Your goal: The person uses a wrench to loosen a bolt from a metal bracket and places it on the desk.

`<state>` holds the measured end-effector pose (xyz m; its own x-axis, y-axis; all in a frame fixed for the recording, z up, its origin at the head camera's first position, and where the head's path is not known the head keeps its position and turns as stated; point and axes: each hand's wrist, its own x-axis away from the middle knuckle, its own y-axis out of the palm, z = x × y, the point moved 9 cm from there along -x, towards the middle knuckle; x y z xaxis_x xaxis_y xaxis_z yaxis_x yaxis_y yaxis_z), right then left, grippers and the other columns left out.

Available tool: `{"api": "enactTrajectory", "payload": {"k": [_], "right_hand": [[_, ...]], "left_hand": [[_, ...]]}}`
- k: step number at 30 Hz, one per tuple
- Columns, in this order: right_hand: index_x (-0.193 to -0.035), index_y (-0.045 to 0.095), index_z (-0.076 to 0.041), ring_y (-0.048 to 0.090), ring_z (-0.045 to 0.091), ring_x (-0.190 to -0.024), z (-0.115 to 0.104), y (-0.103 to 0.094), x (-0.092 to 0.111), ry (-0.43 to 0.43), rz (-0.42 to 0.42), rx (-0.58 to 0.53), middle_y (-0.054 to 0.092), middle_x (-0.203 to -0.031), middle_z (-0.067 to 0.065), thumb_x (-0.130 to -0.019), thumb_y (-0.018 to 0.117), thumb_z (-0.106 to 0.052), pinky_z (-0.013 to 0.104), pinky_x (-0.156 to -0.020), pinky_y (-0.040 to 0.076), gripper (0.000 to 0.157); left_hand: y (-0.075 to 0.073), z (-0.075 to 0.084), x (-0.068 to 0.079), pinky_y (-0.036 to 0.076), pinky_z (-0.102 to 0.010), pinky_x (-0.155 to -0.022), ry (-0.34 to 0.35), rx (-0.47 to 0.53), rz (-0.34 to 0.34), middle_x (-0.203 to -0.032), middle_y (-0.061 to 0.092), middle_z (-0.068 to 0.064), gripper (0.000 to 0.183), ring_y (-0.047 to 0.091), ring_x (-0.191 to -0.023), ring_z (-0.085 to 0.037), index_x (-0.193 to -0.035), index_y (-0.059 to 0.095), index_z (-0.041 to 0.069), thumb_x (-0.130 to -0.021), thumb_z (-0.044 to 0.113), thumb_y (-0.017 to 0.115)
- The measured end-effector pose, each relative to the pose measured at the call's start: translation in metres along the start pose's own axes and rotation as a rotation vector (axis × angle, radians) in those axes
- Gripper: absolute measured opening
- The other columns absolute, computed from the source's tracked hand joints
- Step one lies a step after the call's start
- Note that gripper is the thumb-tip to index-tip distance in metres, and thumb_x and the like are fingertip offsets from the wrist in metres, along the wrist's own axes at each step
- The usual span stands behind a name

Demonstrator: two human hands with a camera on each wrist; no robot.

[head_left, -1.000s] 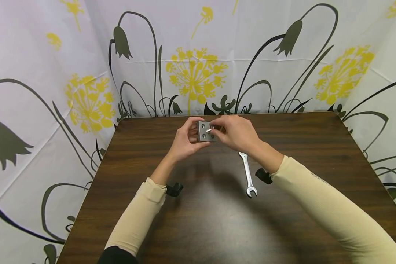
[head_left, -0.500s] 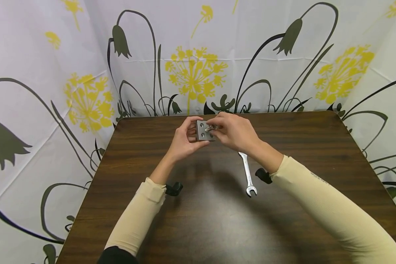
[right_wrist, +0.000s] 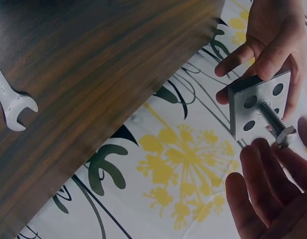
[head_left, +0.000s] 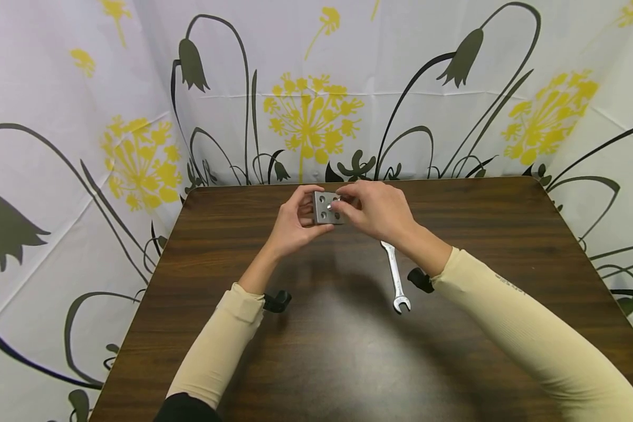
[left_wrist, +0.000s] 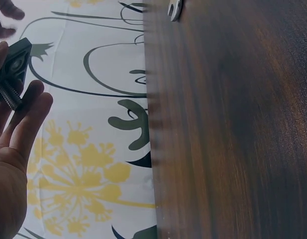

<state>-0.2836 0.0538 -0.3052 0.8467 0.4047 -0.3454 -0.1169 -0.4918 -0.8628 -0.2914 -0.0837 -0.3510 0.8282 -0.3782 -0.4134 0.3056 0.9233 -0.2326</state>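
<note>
1. Bolt (right_wrist: 273, 119) is sitting in the metal plate's (right_wrist: 262, 94) centre hole, up off the table (head_left: 348, 351).
2. Left hand (head_left: 289, 225) is gripping the plate's edges.
3. Right hand (head_left: 377, 208) seems to be pinching the bolt's head; contact's hard to see.
4. Wrench (head_left: 395, 278) is just lying nearby.

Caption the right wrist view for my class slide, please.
A left hand grips a holed metal plate, a right hand at its protruding bolt; a wrench lies on the table.

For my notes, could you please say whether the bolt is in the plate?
The bolt is partly in: the right wrist view shows thread entering the plate, its head standing off it.
</note>
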Motion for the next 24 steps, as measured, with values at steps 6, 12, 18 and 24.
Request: {"api": "enactTrajectory", "payload": {"k": [6, 12, 18, 24], "right_hand": [[-0.115, 0.073, -0.02, 0.061, 0.009, -0.076, -0.004, -0.0004, 0.001, -0.068, -0.004, -0.014, 0.067, -0.096, -0.008, -0.09, 0.073, -0.029, 0.034, -0.06, 0.05, 0.026], [-0.114, 0.073, -0.02, 0.063, 0.009, -0.075, 0.0011, 0.0014, -0.0002, -0.004, -0.021, -0.007, 0.069, -0.087, -0.009, -0.091, 0.07, -0.035, 0.036, -0.06, 0.05, 0.028], [-0.123, 0.07, -0.02, 0.064, 0.011, -0.077, -0.0019, 0.002, 0.0012, -0.037, -0.024, -0.009, 0.068, -0.09, -0.008, -0.089, 0.073, -0.032, 0.036, -0.06, 0.051, 0.036], [-0.114, 0.075, -0.022, 0.063, 0.009, -0.074, -0.0013, 0.0001, 0.0014, -0.016, -0.003, -0.008, 0.07, -0.088, -0.01, -0.09, 0.072, -0.034, 0.036, -0.059, 0.05, 0.027]], "left_hand": [[0.0013, 0.001, -0.0003, 0.057, -0.05, -0.081, -0.004, 0.007, -0.006, -0.118, 0.062, -0.026, 0.068, 0.065, -0.103, -0.038, -0.129, 0.045, -0.009, -0.071, -0.015, 0.08], [0.0007, 0.0003, 0.0005, 0.057, -0.051, -0.081, -0.012, 0.011, 0.0, -0.116, 0.062, -0.026, 0.068, 0.065, -0.103, -0.038, -0.129, 0.046, -0.007, -0.07, -0.015, 0.08], [0.0003, -0.0002, 0.0016, 0.058, -0.047, -0.081, -0.012, 0.007, 0.0, -0.116, 0.063, -0.025, 0.068, 0.065, -0.103, -0.037, -0.128, 0.046, -0.007, -0.07, -0.015, 0.08], [0.0017, 0.002, 0.0007, 0.057, -0.049, -0.082, -0.004, 0.008, -0.006, -0.117, 0.063, -0.026, 0.068, 0.065, -0.103, -0.037, -0.129, 0.045, -0.008, -0.071, -0.015, 0.08]]}}
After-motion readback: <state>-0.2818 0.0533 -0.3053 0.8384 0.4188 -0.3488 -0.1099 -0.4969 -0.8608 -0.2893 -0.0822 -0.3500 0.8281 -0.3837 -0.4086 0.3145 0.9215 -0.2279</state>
